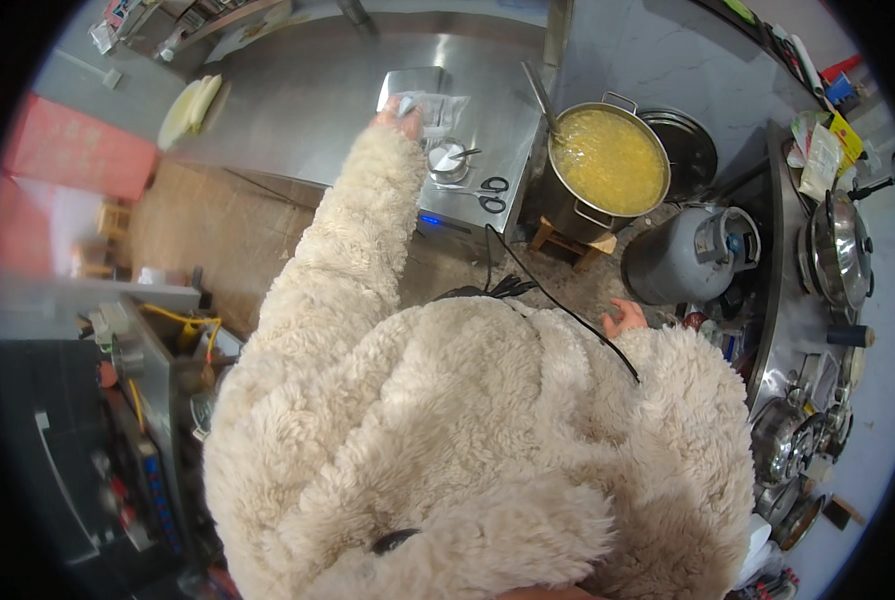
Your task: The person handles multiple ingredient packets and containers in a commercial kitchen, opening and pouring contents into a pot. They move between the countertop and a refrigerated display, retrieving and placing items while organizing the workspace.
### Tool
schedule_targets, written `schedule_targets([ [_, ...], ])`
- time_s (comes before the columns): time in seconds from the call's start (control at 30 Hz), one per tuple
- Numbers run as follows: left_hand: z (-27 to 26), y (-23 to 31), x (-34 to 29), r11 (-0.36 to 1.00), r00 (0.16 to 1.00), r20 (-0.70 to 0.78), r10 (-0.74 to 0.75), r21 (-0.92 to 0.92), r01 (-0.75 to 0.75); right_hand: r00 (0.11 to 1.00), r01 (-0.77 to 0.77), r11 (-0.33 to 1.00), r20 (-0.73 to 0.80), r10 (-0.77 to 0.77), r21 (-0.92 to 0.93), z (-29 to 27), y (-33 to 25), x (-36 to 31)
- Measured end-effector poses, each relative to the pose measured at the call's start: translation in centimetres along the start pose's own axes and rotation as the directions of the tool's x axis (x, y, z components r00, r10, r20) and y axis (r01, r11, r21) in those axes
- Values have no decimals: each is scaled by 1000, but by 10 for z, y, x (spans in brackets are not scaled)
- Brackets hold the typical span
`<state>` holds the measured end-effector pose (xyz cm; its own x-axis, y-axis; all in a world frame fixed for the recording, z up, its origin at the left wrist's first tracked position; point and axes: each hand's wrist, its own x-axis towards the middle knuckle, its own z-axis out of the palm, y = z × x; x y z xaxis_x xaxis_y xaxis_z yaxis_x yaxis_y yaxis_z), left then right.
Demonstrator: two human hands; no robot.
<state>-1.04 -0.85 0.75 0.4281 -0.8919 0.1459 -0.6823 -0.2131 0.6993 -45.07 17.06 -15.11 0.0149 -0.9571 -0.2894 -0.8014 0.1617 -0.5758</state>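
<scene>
My left arm, in a cream fleecy sleeve, stretches forward over the steel table (pixel 297 100). At its end my left hand (pixel 397 119) is closed on a clear plastic bag (pixel 445 112), which lies to its right in front of a flat metal-topped square (pixel 413 82). Just nearer me stands a small round container of white powder (pixel 445 158) with a spoon in it. Black-handled scissors (pixel 491 194) rest by the table's right corner. My right hand (pixel 623 318) hangs low at my right side, fingers loosely apart, holding nothing.
Right of the table, a large steel pot (pixel 607 160) of yellow liquid sits on a wooden stool (pixel 573 242), a long handle leaning in it. A grey gas cylinder (pixel 689 255) stands nearby. A black cable (pixel 557 292) crosses before me. Pale vegetables (pixel 195 108) lie far left.
</scene>
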Motion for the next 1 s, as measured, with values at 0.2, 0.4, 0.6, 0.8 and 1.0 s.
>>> schedule_targets([
  [0.2, 7, -7, 6, 996, 999, 11, -47, -81, 47, 1000, -30, 999, 3, 30, -23, -3, -9, -3],
  [0.4, 13, -14, 11, 992, 999, -8, -42, -123, 41, 998, -56, 998, 16, 57, -28, -8, -16, -5],
  [0.6, 12, -4, 3, 991, 997, -8, -79, -108, 77, 999, -20, 1000, -36, 21, 18, -5, -11, -6],
  [0.8, 10, -11, -5, 979, 1000, 7, -25, -202, 26, 998, 11, 1000, -57, -10, 5, 0, -1, -5],
  [1.0, 7, -19, -11, 985, 997, 27, -75, -152, 78, 999, 38, 999, -10, -38, -2, 2, 4, 1],
])
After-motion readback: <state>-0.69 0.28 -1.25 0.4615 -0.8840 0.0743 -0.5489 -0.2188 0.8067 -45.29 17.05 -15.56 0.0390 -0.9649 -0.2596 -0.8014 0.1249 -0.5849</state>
